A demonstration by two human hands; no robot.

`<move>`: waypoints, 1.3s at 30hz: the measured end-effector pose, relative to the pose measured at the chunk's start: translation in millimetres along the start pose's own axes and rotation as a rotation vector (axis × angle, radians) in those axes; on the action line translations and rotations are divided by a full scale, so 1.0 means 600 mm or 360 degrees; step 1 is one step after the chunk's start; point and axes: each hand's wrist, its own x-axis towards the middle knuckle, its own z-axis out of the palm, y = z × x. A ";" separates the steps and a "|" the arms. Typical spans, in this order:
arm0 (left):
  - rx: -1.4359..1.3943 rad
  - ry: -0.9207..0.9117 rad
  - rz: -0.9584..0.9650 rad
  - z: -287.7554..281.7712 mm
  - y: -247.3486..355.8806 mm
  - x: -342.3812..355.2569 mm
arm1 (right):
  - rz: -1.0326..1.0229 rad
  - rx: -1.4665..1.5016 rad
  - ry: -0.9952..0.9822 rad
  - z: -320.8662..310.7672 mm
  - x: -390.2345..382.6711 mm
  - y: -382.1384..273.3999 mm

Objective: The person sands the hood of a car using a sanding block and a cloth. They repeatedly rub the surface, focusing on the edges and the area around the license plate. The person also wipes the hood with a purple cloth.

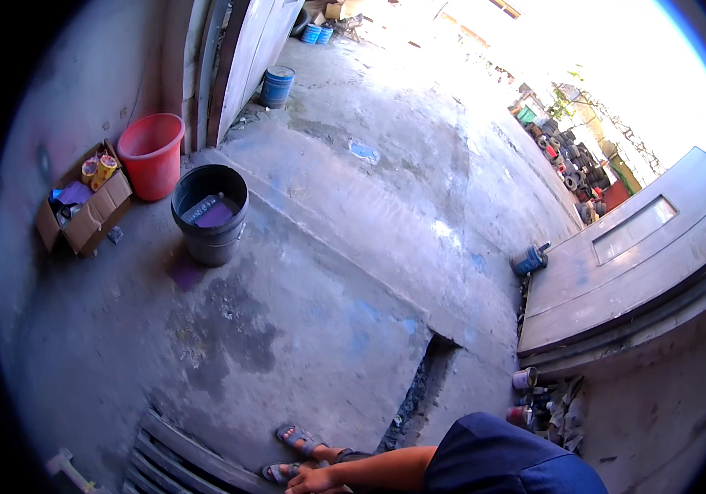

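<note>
From the lower right, my right arm in a dark blue sleeve point(493, 461) reaches left along the lower edge. My right hand point(312, 478) is at its end, beside a foot in a grey strapped sandal point(281, 472). The lower edge cuts off the hand, so its fingers are mostly hidden and no held thing can be made out. A second grey sandal point(299, 439) is just above. Closest to the hand on the left is a slatted wooden piece like a pallet point(184, 453). My left hand is out of view.
A dark bucket point(211, 235) holding something purple, a red bucket point(155, 160) and a cardboard box point(99, 216) stand at left. A narrow floor trench point(423, 391) runs on the right. Beyond are metal door leaves point(616, 263), a blue pail point(277, 86) and piled tyres point(571, 160).
</note>
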 end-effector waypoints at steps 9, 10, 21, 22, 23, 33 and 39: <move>0.0128 -0.0026 0.0022 0.022 0.054 -0.042 | -0.0117 0.0243 -0.0142 0.043 -0.031 -0.054; 0.0155 0.0061 0.0009 0.019 0.056 -0.037 | -0.0102 0.0299 -0.0128 0.046 -0.046 -0.063; -0.0173 -0.0660 -0.0222 0.146 0.036 -0.013 | -0.0365 0.0449 0.0048 -0.078 -0.110 -0.057; -0.0626 -0.1136 -0.0640 0.096 0.034 0.044 | -0.0457 0.0400 0.0093 -0.100 -0.121 -0.066; -0.0821 -0.1512 -0.1057 0.054 0.035 0.098 | -0.0554 0.0348 0.0131 -0.124 -0.130 -0.077; 0.1049 -0.0007 0.0187 0.464 0.031 -0.043 | -0.0534 -0.0538 0.0578 -0.300 -0.303 -0.099; 0.1115 -0.0127 0.0195 0.509 0.019 -0.054 | -0.0551 -0.0854 0.0556 -0.319 -0.277 -0.036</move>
